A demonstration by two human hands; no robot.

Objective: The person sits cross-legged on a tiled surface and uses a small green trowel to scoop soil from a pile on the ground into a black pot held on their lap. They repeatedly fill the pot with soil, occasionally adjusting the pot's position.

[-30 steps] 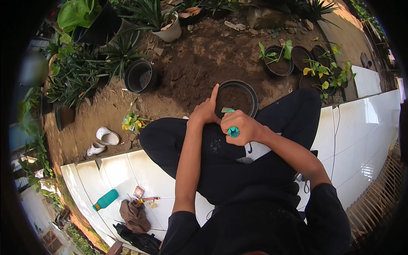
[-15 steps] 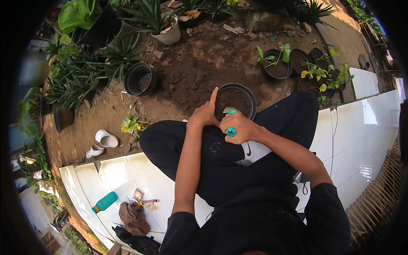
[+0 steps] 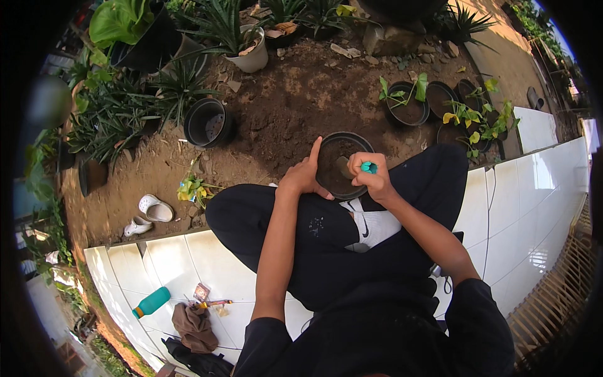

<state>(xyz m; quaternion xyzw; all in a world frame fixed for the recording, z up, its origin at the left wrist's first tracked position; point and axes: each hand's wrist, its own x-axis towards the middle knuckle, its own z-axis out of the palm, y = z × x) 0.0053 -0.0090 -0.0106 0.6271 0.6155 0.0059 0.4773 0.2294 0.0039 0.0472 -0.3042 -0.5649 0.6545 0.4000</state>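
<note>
A round black plant pot (image 3: 372, 146) with dark soil (image 3: 331, 178) in it stands in front of my crossed legs. My left hand (image 3: 303, 176) braces the pot's left side, index finger stretched along the rim and thumb at the near edge. In my right fist (image 3: 372, 177) is a hand trowel (image 3: 369, 167) with a turquoise handle. Its blade points down into the pot at the soil, and the blade's tip is hard to make out.
Loose dark soil (image 3: 276, 119) spreads beyond the pot. An upright black pot (image 3: 191, 129) stands to the left, and several potted plants (image 3: 407, 113) to the right. White clogs (image 3: 155, 208), a turquoise bottle (image 3: 151, 303) and a brown cloth (image 3: 193, 328) lie at the left.
My right hand has moved up and to the right with the trowel, now over the pot's right side. My left hand stays at the pot, its thumb now showing along the near rim.
</note>
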